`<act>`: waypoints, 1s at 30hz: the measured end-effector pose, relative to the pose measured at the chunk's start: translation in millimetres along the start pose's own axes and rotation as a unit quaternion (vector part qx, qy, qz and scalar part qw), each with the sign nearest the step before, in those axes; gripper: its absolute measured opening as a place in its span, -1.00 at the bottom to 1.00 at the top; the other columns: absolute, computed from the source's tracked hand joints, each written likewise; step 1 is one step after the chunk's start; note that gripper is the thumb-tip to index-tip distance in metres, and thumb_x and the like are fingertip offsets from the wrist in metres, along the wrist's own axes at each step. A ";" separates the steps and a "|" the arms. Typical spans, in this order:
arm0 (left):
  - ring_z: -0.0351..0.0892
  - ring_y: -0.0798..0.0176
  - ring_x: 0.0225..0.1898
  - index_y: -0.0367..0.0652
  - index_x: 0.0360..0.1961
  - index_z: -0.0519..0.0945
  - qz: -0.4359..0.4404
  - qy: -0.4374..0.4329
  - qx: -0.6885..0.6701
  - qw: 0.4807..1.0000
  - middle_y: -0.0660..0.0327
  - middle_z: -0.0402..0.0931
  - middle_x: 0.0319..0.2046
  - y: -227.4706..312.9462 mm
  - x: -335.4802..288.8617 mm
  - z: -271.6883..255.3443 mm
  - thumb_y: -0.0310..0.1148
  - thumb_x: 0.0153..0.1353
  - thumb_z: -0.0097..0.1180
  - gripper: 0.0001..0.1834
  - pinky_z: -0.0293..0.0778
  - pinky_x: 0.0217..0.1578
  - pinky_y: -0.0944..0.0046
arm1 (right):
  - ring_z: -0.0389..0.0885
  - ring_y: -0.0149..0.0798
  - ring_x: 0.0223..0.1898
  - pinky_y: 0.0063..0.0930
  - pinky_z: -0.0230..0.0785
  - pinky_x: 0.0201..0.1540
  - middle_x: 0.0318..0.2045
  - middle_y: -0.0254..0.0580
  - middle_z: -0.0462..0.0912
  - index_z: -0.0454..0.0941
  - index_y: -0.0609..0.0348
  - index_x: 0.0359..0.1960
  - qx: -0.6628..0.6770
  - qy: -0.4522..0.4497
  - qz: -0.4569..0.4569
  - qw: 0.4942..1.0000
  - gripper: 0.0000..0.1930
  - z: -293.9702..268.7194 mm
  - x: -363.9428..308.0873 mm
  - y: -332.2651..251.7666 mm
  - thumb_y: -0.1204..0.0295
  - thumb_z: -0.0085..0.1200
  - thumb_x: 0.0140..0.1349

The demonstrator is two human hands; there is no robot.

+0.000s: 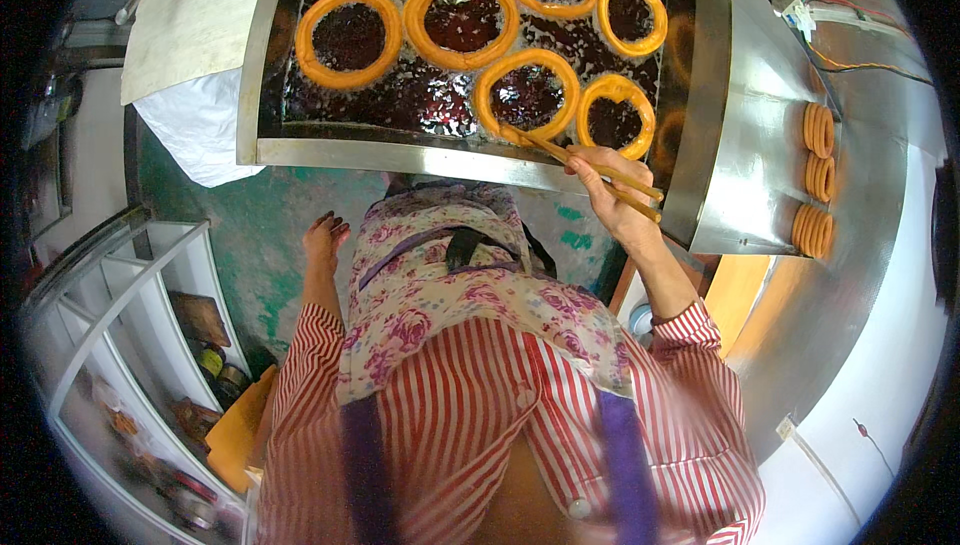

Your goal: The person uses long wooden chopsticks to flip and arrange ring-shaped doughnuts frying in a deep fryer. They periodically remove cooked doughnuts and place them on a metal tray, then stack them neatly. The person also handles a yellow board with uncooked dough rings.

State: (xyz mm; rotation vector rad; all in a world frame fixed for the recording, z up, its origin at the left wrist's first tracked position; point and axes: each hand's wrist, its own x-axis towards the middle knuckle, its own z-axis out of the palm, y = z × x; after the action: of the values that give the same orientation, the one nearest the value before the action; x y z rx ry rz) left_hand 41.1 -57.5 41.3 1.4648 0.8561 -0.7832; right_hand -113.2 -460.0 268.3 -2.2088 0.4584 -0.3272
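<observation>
Head view, right hand: I see fingers grasping wooden chopsticks, tips at a golden ring just past twelve o'clock.
Left hand: fingers slack, nine o'clock.
Fryer: twelve o'clock, dark oil, seven rings.
Shelf rack: toward eight o'clock, assorted goods.

red-and-white striped shirt, floral apron
</observation>
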 end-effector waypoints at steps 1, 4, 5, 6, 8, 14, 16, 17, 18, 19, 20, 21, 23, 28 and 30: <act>0.58 0.10 -0.41 -0.45 -0.01 0.38 0.001 0.004 -0.004 1.000 -0.10 0.49 -0.21 2.3 -0.3 2.9 -0.49 0.19 -0.05 -0.65 0.57 -0.45 0.28 | 0.60 -0.26 -0.54 -0.52 0.42 -0.50 -0.50 -0.11 0.62 0.56 0.30 -0.42 0.005 -0.002 0.005 1.000 -0.92 0.3 -0.8 2.6 0.52 0.12 0.10; 0.57 0.09 -0.44 -0.50 0.00 0.35 0.017 -0.041 -0.007 0.999 -0.14 0.48 -0.22 0.0 7.5 4.5 -0.53 0.17 -0.05 -0.63 0.54 -0.47 0.27 | 0.59 -0.25 -0.56 -0.52 0.41 -0.54 -0.51 -0.10 0.61 0.54 0.30 -0.43 -0.011 -0.011 -0.049 0.999 -0.93 3.5 -1.9 1.8 0.54 0.12 0.09; 0.57 0.09 -0.44 -0.52 0.00 0.34 0.019 -0.046 -0.013 0.999 -0.14 0.48 -0.24 -1.1 9.6 5.0 -0.54 0.17 -0.06 -0.63 0.53 -0.48 0.27 | 0.59 -0.25 -0.57 -0.52 0.40 -0.55 -0.52 -0.10 0.61 0.54 0.30 -0.43 -0.009 -0.012 -0.060 0.998 -0.94 5.5 -2.3 1.4 0.55 0.12 0.09; 0.57 0.09 -0.45 -0.53 0.00 0.33 0.021 -0.052 -0.019 0.998 -0.14 0.48 -0.25 -2.5 11.4 5.7 -0.56 0.16 -0.07 -0.63 0.52 -0.49 0.27 | 0.58 -0.25 -0.57 -0.52 0.40 -0.55 -0.52 -0.10 0.60 0.53 0.30 -0.43 -0.007 -0.014 -0.071 0.997 -0.94 7.8 -2.8 0.9 0.55 0.11 0.09; 0.56 0.09 -0.45 -0.55 0.01 0.32 0.024 -0.054 -0.014 0.998 -0.13 0.48 -0.28 -4.9 15.4 5.2 -0.58 0.16 -0.09 -0.62 0.50 -0.51 0.26 | 0.56 -0.24 -0.60 -0.52 0.38 -0.57 -0.53 -0.11 0.60 0.52 0.31 -0.44 -0.014 -0.009 -0.096 0.995 -0.95 10.4 -2.7 1.0 0.57 0.10 0.08; 0.55 0.09 -0.48 -0.56 0.00 0.31 0.020 -0.038 -0.016 0.999 -0.08 0.47 -0.36 -4.8 12.5 1.7 -0.60 0.14 -0.11 -0.62 0.50 -0.51 0.25 | 0.57 -0.26 -0.59 -0.52 0.39 -0.58 -0.49 -0.11 0.60 0.50 0.32 -0.46 0.003 -0.018 -0.081 0.997 -0.95 12.0 1.9 -1.6 0.58 0.09 0.09; 0.55 0.09 -0.48 -0.56 0.00 0.31 0.018 -0.023 -0.016 0.999 -0.08 0.47 -0.37 -6.0 11.1 1.7 -0.60 0.14 -0.11 -0.62 0.50 -0.51 0.25 | 0.57 -0.26 -0.60 -0.52 0.39 -0.59 -0.49 -0.10 0.60 0.49 0.32 -0.47 0.004 -0.025 -0.086 0.996 -0.95 12.6 4.6 -4.2 0.59 0.09 0.09; 0.55 0.08 -0.48 -0.56 0.00 0.31 0.018 -0.021 -0.020 0.999 -0.07 0.47 -0.37 -6.9 10.4 1.5 -0.60 0.14 -0.11 -0.62 0.51 -0.51 0.25 | 0.57 -0.26 -0.60 -0.51 0.38 -0.59 -0.49 -0.10 0.60 0.49 0.32 -0.47 0.004 -0.029 -0.089 0.996 -0.95 12.7 5.8 -5.3 0.59 0.09 0.09; 0.55 0.08 -0.48 -0.56 -0.01 0.32 0.018 -0.020 -0.025 0.999 -0.07 0.47 -0.37 -7.7 9.5 1.1 -0.60 0.14 -0.10 -0.62 0.52 -0.50 0.25 | 0.56 -0.26 -0.60 -0.51 0.38 -0.59 -0.49 -0.09 0.60 0.49 0.32 -0.47 0.006 -0.036 -0.090 0.995 -0.95 12.9 6.4 -5.7 0.59 0.09 0.08; 0.56 0.08 -0.48 -0.56 -0.01 0.32 0.018 -0.018 -0.029 0.999 -0.07 0.48 -0.37 -9.0 8.8 1.0 -0.60 0.13 -0.10 -0.63 0.52 -0.50 0.25 | 0.56 -0.25 -0.61 -0.51 0.38 -0.59 -0.49 -0.09 0.60 0.48 0.32 -0.47 0.008 -0.043 -0.092 0.995 -0.95 12.9 6.6 -5.6 0.59 0.09 0.08; 0.56 0.07 -0.48 -0.57 -0.02 0.32 0.019 -0.028 -0.037 0.999 -0.08 0.48 -0.37 -11.9 10.7 -1.4 -0.60 0.13 -0.10 -0.63 0.53 -0.49 0.25 | 0.56 -0.24 -0.61 -0.50 0.38 -0.60 -0.49 -0.08 0.60 0.48 0.32 -0.47 0.010 -0.050 -0.093 0.994 -0.95 12.9 6.8 -5.3 0.59 0.09 0.08; 0.56 0.07 -0.47 -0.57 -0.02 0.32 0.021 -0.038 -0.044 0.998 -0.08 0.48 -0.37 -16.1 15.2 -5.6 -0.60 0.13 -0.10 -0.63 0.53 -0.49 0.25 | 0.57 -0.23 -0.61 -0.50 0.38 -0.60 -0.50 -0.08 0.59 0.47 0.31 -0.47 0.010 -0.056 -0.103 0.993 -0.95 12.8 6.9 -4.6 0.60 0.09 0.08; 0.57 0.06 -0.47 -0.57 -0.03 0.33 0.024 -0.044 -0.051 0.997 -0.08 0.48 -0.36 -19.7 18.2 -8.1 -0.60 0.13 -0.09 -0.64 0.54 -0.49 0.25 | 0.57 -0.21 -0.62 -0.50 0.38 -0.61 -0.50 -0.06 0.59 0.47 0.31 -0.46 0.010 -0.067 -0.122 0.990 -0.95 13.4 6.0 -1.8 0.60 0.09 0.07; 0.57 0.06 -0.47 -0.57 -0.04 0.35 0.098 -0.065 0.056 0.992 -0.10 0.48 -0.36 -51.6 49.3 -30.0 -0.61 0.13 -0.09 -0.65 0.53 -0.50 0.25 | 0.57 -0.19 -0.60 -0.48 0.39 -0.58 -0.50 -0.06 0.59 0.48 0.32 -0.48 0.005 -0.081 -0.115 0.990 -0.96 15.1 10.7 -5.4 0.62 0.10 0.06; 0.57 0.07 -0.46 -0.57 -0.05 0.35 0.045 -0.030 -0.012 0.998 -0.10 0.48 -0.36 -30.8 25.2 -8.9 -0.61 0.13 -0.08 -0.65 0.53 -0.49 0.25 | 0.57 -0.20 -0.60 -0.48 0.40 -0.56 -0.51 -0.07 0.60 0.50 0.33 -0.49 0.006 -0.063 -0.128 0.990 -0.96 12.5 14.1 -10.5 0.61 0.10 0.06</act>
State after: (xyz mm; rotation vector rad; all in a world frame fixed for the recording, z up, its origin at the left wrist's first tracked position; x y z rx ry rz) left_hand 26.9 -46.4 4.7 1.4425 0.7473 -0.7439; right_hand -93.5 -451.4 269.9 -2.2635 0.1026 -0.3225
